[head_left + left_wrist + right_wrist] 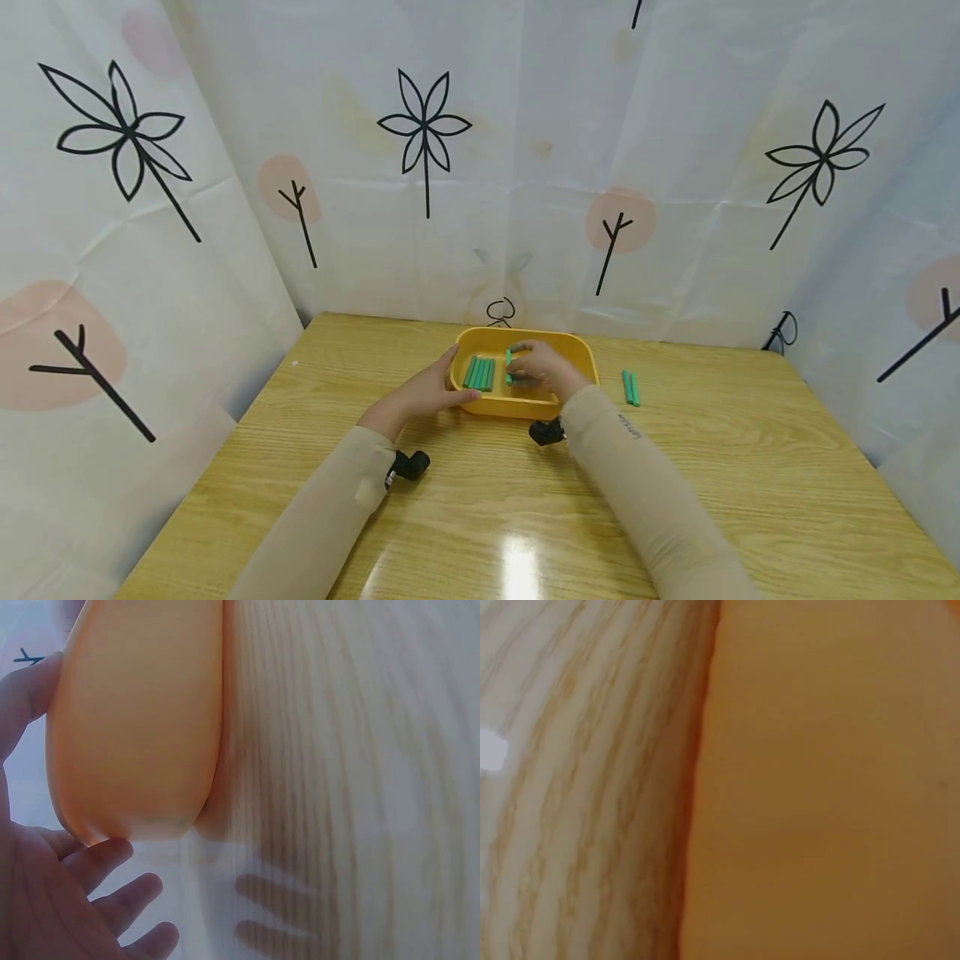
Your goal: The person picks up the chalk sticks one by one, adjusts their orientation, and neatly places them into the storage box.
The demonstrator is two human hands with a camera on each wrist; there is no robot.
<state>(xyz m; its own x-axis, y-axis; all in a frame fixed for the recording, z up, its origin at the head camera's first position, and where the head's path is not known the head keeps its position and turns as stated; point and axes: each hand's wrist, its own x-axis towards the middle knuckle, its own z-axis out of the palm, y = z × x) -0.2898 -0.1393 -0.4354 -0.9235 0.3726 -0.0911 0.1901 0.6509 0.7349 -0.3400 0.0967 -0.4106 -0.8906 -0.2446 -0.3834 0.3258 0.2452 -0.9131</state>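
Observation:
A yellow plastic bin (517, 407) stands near the table's far edge. My left hand (423, 393) holds its left end, the thumb on the front rim; in the left wrist view the index finger touches the bin's corner and the other fingers stick out past it. Inside the bin, a row of several green sticks (478, 373) lies at the left. My right hand (546, 369) reaches in over the right half and pinches one green stick (508, 357) between thumb and fingers, to the right of the row. The right wrist view shows only the bin's outer wall (817, 780) and wood.
Two more green sticks (631, 388) lie side by side on the wooden table (465, 500), right of the bin. A white cloth (517, 167) with flower and twig drawings hangs behind and at both sides. Black wrist devices jut from both sleeves.

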